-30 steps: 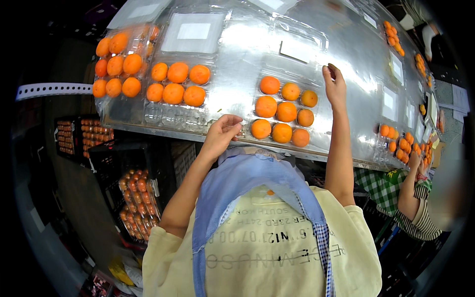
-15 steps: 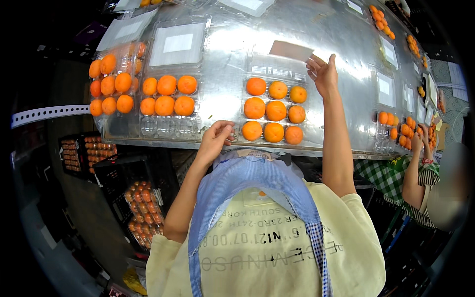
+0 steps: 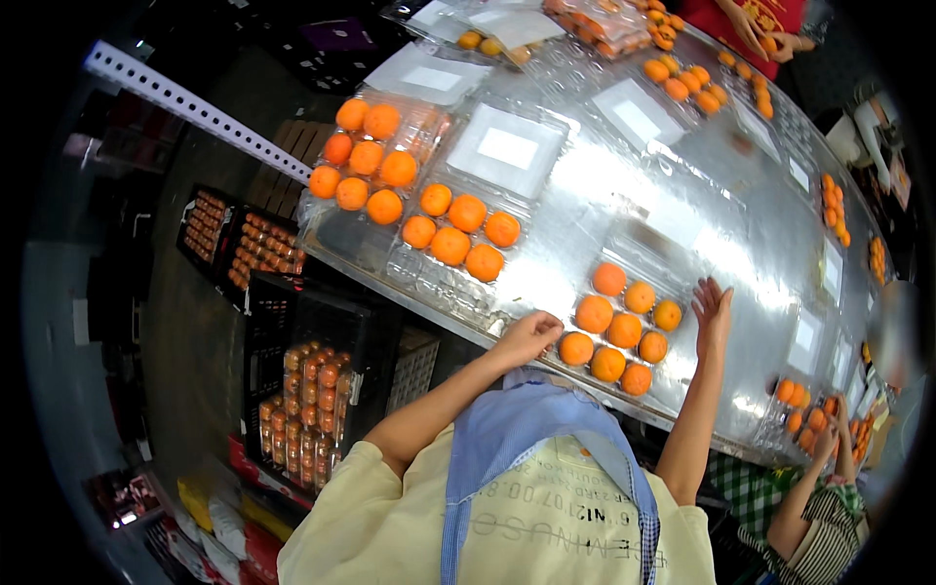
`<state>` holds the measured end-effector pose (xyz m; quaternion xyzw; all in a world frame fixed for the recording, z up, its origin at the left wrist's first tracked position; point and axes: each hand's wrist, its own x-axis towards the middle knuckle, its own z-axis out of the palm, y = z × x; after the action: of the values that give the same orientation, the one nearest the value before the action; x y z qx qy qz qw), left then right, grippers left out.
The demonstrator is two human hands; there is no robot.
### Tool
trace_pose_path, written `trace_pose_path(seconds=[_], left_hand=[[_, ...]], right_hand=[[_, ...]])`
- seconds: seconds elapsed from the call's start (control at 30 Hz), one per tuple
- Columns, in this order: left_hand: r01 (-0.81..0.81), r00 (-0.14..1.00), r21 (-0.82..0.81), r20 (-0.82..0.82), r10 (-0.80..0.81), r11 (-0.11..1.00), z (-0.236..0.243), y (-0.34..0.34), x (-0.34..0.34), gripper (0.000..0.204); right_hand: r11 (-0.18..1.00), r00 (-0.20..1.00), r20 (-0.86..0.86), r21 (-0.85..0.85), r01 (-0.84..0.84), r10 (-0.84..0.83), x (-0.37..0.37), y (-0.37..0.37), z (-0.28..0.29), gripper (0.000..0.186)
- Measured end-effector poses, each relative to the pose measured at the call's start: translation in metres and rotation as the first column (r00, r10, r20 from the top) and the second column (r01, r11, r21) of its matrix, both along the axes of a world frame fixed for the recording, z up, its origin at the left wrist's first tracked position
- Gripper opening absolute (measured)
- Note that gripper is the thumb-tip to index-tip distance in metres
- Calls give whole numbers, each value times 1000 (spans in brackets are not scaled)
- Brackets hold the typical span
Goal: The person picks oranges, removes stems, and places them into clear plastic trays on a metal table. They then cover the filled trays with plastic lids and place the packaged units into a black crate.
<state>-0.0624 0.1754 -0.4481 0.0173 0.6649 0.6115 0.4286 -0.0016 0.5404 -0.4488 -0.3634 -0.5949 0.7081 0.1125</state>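
In front of me on the metal table is a clear plastic tray holding several round orange fruits [image 3: 624, 330] in rows. My left hand [image 3: 529, 338] is at the tray's near left corner, its fingers curled together; whether they pinch the tray's edge is hidden. My right hand [image 3: 714, 310] is just right of the tray, open, fingers up and apart, with nothing in it. Beyond the fruit the tray's clear lid [image 3: 639, 239] is folded back, and a pale, blurred sheet [image 3: 673, 219] shows around it.
Left of my tray stands another fruit-filled clear tray [image 3: 458, 234], its lid bearing a white pad [image 3: 507, 146]. A fuller tray [image 3: 366, 156] is farther left. Black crates of packed fruit [image 3: 307, 409] stand below the table edge. Co-workers' hands [image 3: 829, 434] work at right and far side.
The whole view has turned and shifted, so the table now slants. My right hand has come down and back beside the tray, away from the thin sheet that was near its fingers.
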Motion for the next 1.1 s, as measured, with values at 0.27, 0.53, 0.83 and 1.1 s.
trace_pose_path(seconds=[0.27,0.53,0.83,1.1], left_hand=[[28,1000,-27,-6,-28,999,-9,-10,-2,25],[43,997,-39,-63,-46,998,-20,-9,-5,24],[63,998,-34,-16,-64,997,-19,-8,-9,24],[65,997,-83,-28,-67,994,-17,-8,-11,24]], right_hand=[[991,989,81,-56,125,-120,46,-13,-27,54],[956,987,16,251,152,-161,52,-27,-40,28],[861,975,-31,463,210,-222,49,-48,-41,23],[702,966,-29,681,206,-255,48,-53,-53,21]])
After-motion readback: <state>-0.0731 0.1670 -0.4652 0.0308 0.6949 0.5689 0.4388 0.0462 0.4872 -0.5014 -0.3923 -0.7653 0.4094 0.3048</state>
